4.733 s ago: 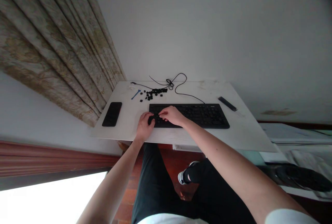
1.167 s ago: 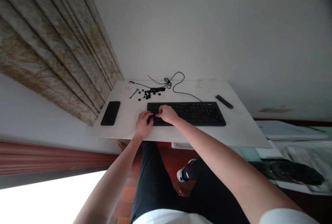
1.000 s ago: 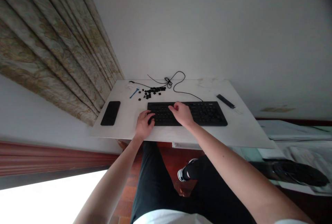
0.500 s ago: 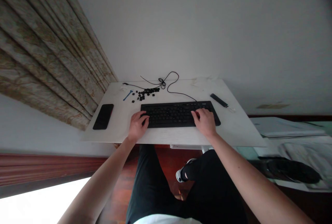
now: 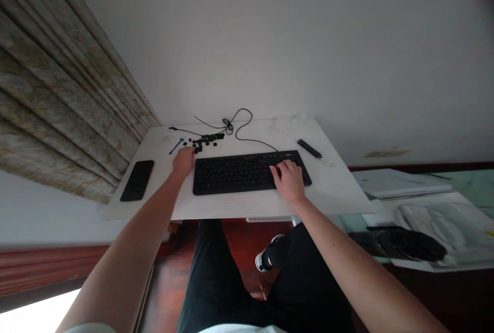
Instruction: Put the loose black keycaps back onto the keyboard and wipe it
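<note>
My left hand [image 5: 183, 162] has left the keyboard and sits on the white desk [image 5: 247, 207], just below a pile of loose black keycaps [image 5: 204, 141]. A blue keycap puller [image 5: 176, 145] lies close to its fingertips. Whether those fingers hold a keycap is too small to tell. My right hand [image 5: 288, 181] rests on the right part of the black keyboard [image 5: 235, 173], fingers curled over the keys, holding nothing visible.
A black phone [image 5: 137, 181] lies at the desk's left end. A black cable [image 5: 231, 127] loops along the back, and a dark slim stick [image 5: 309, 149] lies at back right. A curtain [image 5: 65, 86] hangs left; papers [image 5: 397, 182] lie right, beyond the desk.
My left hand has moved off the keyboard's left end, up and left towards the keycaps. My right hand has shifted rightwards along the keyboard, and the view has swung slightly.
</note>
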{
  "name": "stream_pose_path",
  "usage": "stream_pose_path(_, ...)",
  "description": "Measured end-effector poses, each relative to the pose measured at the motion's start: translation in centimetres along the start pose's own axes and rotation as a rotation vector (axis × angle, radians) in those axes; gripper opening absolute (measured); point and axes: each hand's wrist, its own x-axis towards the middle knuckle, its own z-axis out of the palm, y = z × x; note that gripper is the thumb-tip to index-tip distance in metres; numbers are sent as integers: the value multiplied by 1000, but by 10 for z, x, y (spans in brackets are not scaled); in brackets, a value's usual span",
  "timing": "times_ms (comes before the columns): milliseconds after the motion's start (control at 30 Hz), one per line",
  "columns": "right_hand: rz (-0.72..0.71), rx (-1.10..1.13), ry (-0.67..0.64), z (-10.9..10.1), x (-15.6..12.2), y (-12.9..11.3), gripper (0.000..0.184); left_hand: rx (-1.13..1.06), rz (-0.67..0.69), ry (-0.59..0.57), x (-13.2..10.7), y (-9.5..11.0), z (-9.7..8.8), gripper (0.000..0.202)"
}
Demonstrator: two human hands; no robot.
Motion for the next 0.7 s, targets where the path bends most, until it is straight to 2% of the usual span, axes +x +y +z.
stream_pose_path(233,-5,0,11,0,-1,0,41,-59,-15,68,4,5,-1,47)
stream_pose_path(400,-15,4,21,1,-1,1,41,-99,72,-28,17,7,-5,41)
stream_pose_path(533,-14,-2,17,0,0,1,41,-12,108,-61,27,14,-3,33)
stream_pose_path(700,-12,2,7,-1,0,0,41,129,104,-86,32,22,-5,32)
